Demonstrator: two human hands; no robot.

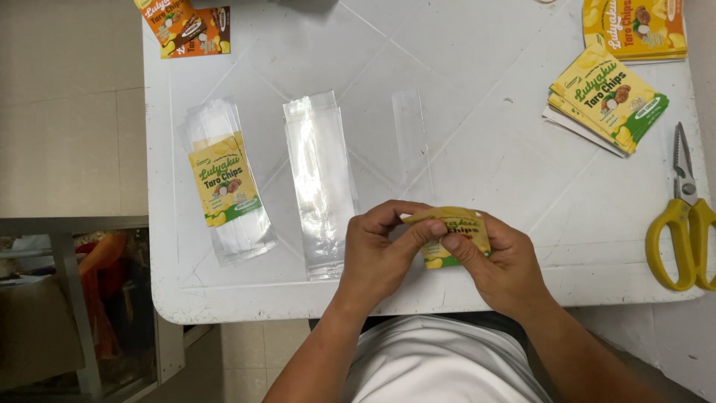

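My left hand (373,250) and right hand (501,267) pinch the small yellow-and-green printed paper label (453,235) at the white table (477,149) edge, beside clear plastic sleeves (321,183). Pressing unevenly, I might crease it.

Just one view here, a head-worn camera looking nearly straight down onto a white plastic folding table (477,149), pretty close up. The tabletop fills most of the frame, its near edge running across the lower third, with the wearer's white shirt at the bottom centre. The left hand (377,250) and right hand (496,265) sit just below centre. Beige floor tiles take the left side of the frame, and yellow-handled scissors (686,216) are cut off at the right edge.
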